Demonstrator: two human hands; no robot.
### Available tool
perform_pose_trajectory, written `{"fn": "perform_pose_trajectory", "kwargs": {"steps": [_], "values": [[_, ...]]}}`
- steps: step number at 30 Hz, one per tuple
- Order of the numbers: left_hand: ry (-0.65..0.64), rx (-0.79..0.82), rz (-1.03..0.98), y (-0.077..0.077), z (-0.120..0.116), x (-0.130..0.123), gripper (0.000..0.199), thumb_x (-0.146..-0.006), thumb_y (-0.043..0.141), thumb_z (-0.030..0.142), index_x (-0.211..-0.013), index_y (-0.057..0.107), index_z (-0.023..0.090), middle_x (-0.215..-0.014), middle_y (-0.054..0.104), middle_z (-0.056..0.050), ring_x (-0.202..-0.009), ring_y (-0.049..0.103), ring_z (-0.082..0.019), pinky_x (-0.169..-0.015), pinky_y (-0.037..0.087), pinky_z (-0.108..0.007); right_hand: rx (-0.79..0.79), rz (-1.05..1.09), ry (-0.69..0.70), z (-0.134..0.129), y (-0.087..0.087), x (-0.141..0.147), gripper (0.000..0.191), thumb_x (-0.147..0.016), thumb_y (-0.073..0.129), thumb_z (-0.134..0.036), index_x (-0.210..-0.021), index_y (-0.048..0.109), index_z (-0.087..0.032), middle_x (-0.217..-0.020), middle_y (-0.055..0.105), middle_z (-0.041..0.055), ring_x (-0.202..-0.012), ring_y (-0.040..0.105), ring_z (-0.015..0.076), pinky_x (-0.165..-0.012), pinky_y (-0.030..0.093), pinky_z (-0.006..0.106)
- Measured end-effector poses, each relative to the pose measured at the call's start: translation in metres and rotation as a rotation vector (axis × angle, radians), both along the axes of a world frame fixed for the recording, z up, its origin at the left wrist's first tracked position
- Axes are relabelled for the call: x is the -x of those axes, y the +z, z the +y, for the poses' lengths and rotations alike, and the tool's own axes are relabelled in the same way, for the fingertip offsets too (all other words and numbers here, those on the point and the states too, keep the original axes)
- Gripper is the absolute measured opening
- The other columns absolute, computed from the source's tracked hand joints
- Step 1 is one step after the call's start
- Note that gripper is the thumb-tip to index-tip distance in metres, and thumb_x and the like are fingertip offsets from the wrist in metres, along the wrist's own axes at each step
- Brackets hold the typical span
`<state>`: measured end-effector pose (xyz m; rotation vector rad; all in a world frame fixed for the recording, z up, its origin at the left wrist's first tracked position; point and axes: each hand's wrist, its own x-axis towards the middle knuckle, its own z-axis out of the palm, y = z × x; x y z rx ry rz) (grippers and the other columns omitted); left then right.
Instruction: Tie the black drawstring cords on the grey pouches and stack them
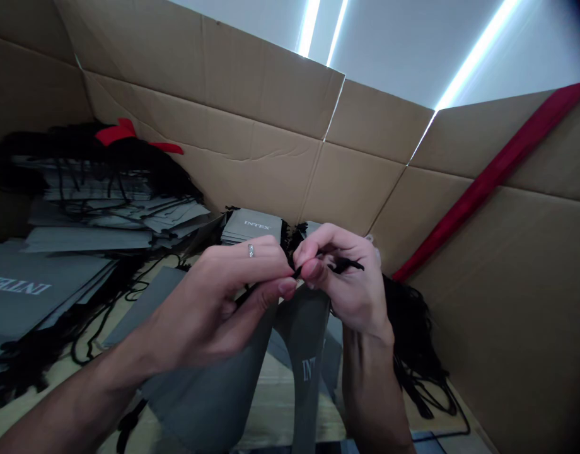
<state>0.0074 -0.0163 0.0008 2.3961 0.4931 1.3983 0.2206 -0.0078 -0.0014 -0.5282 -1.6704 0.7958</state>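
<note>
My left hand [219, 290], with a ring on one finger, pinches a thin black cord [297, 273] between thumb and forefinger. Fingertip to fingertip with it, my right hand [353, 277] pinches the same cord, and a dark end sticks out across its palm. Below my hands hangs a curved grey flat piece [311, 347] with part of a white print. A wider grey sheet [214, 397] bends down beneath my left hand. My fingers hide how the cord joins these pieces.
Grey INTEX pieces with black cords lie stacked at left [16, 284], with another INTEX stack [252, 224] behind my hands. A tall pile [96, 202] carries red strips [117, 132]. Black cords [410, 334] bunch at right. Cardboard walls [252, 126] enclose the surface; a red band [488, 183] crosses one.
</note>
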Motion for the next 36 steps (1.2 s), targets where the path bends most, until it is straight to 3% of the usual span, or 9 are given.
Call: {"fn": "perform_pose_trajectory", "kwargs": {"steps": [5, 10, 14, 20, 23, 27, 29, 32, 36], "values": [[-0.028, -0.033, 0.074, 0.0, 0.006, 0.003, 0.021, -0.11, 0.059, 0.017, -0.093, 0.071, 0.018, -0.081, 0.065, -0.002, -0.076, 0.058, -0.015, -0.068, 0.047, -0.029, -0.034, -0.063, -0.112, -0.008, 0.006, -0.007, 0.031, -0.086, 0.1, -0.04, -0.105, 0.082, -0.023, -0.087, 0.078, 0.0016, -0.072, 0.071, 0.0149, -0.062, 0.055, 0.024], [0.061, -0.022, 0.117, 0.001, 0.007, 0.001, 0.022, -0.112, 0.058, 0.02, -0.093, 0.069, 0.017, -0.083, 0.065, -0.001, -0.076, 0.057, -0.015, -0.069, 0.045, -0.028, -0.116, -0.094, -0.259, -0.012, 0.007, -0.007, 0.016, -0.093, 0.094, -0.032, -0.096, 0.082, -0.023, -0.082, 0.075, -0.0017, -0.066, 0.062, 0.0118, -0.06, 0.049, 0.023], [0.146, -0.043, 0.122, -0.002, 0.008, -0.004, 0.014, -0.113, 0.06, 0.026, -0.117, 0.07, 0.017, -0.099, 0.073, -0.003, -0.085, 0.063, -0.017, -0.075, 0.047, -0.029, -0.16, -0.151, -0.253, -0.011, 0.006, -0.005, 0.014, -0.096, 0.091, -0.032, -0.097, 0.081, -0.022, -0.09, 0.076, 0.0006, -0.076, 0.066, 0.0144, -0.065, 0.051, 0.025], [0.17, -0.16, 0.146, -0.008, 0.011, -0.006, 0.023, -0.115, 0.05, 0.022, -0.1, 0.067, 0.018, -0.088, 0.065, -0.003, -0.083, 0.053, -0.019, -0.077, 0.042, -0.032, -0.18, -0.138, -0.211, -0.01, 0.005, 0.002, 0.016, -0.092, 0.094, -0.026, -0.097, 0.079, -0.022, -0.091, 0.074, -0.0007, -0.077, 0.065, 0.013, -0.064, 0.05, 0.023], [0.114, -0.013, 0.127, -0.004, 0.008, -0.005, 0.026, -0.115, 0.048, 0.021, -0.095, 0.064, 0.018, -0.086, 0.062, -0.001, -0.079, 0.052, -0.016, -0.073, 0.041, -0.03, -0.257, -0.108, -0.22, -0.009, 0.003, 0.005, 0.013, -0.094, 0.09, -0.017, -0.092, 0.078, -0.021, -0.089, 0.074, -0.0016, -0.079, 0.067, 0.0117, -0.064, 0.05, 0.021], [-0.119, 0.379, 0.015, 0.0, 0.006, -0.005, 0.038, -0.117, 0.046, 0.035, -0.085, 0.058, 0.019, -0.08, 0.053, 0.001, -0.074, 0.049, -0.014, -0.068, 0.04, -0.028, -0.354, -0.108, -0.227, -0.007, 0.0, 0.01, 0.014, -0.098, 0.082, -0.011, -0.09, 0.078, -0.021, -0.089, 0.074, -0.0012, -0.08, 0.069, 0.0123, -0.071, 0.055, 0.024], [-0.204, 0.5, -0.077, -0.003, 0.007, -0.008, 0.042, -0.116, 0.047, 0.04, -0.08, 0.053, 0.019, -0.078, 0.049, 0.001, -0.075, 0.046, -0.015, -0.069, 0.04, -0.028, -0.406, -0.095, -0.244, -0.005, -0.002, 0.013, 0.016, -0.098, 0.082, -0.01, -0.088, 0.079, -0.021, -0.091, 0.074, 0.0, -0.083, 0.071, 0.0139, -0.075, 0.057, 0.028], [-0.224, 0.566, -0.177, -0.009, 0.009, -0.013, 0.041, -0.115, 0.047, 0.037, -0.078, 0.049, 0.02, -0.077, 0.045, 0.001, -0.073, 0.041, -0.014, -0.068, 0.039, -0.029, -0.483, -0.071, -0.295, -0.002, -0.004, 0.016, 0.018, -0.097, 0.084, -0.009, -0.085, 0.08, -0.022, -0.091, 0.076, 0.0011, -0.085, 0.072, 0.0162, -0.079, 0.059, 0.032], [-0.119, 0.466, -0.205, -0.017, 0.007, -0.02, 0.042, -0.118, 0.044, 0.035, -0.079, 0.046, 0.02, -0.078, 0.042, 0.003, -0.072, 0.038, -0.014, -0.066, 0.034, -0.03, -0.557, -0.063, -0.377, -0.001, -0.008, 0.02, 0.017, -0.098, 0.082, -0.009, -0.089, 0.081, -0.024, -0.089, 0.078, 0.0011, -0.084, 0.072, 0.0185, -0.081, 0.059, 0.035]]}}
